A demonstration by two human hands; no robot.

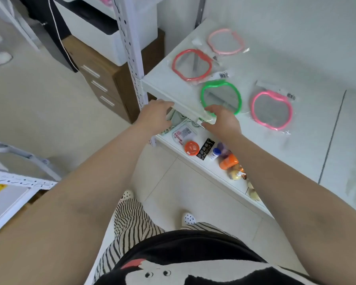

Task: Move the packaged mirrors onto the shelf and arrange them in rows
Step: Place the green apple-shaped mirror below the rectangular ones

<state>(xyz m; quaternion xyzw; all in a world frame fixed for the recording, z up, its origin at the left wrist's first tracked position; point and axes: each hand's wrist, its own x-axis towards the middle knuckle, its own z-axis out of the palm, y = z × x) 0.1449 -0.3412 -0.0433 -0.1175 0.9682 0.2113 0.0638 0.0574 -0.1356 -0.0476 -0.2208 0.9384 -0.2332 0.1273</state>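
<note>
- Four packaged mirrors lie flat on the white shelf (pixel 167 83), each in a clear bag with an apple-shaped rim.
- The pale pink mirror (pixel 225 41) sits farthest back; the red mirror (pixel 191 64) lies just in front and to its left.
- The green mirror (pixel 221 96) lies near the front edge, its bag overlapping the corner of the red one's bag.
- The hot pink mirror (pixel 271 110) lies to the right of the green one, a small gap between them.
- The right hand (pixel 222 122) rests at the shelf's front edge, fingers curled over the near rim of the green mirror and its bag; that grip looks closed on the packet.
- The left hand (pixel 154 116) reaches under the shelf's front edge, fingers bent toward a greenish packet (pixel 177 120) below; I cannot tell whether that grip has hold of it.
- The lower shelf (pixel 214 173) carries an orange round tin (pixel 191 148), a black card of button cells (pixel 206 149), a small bottle (pixel 215 153) and other small goods.
- A wooden drawer cabinet (pixel 103 79) stands left of the shelving upright.
</note>
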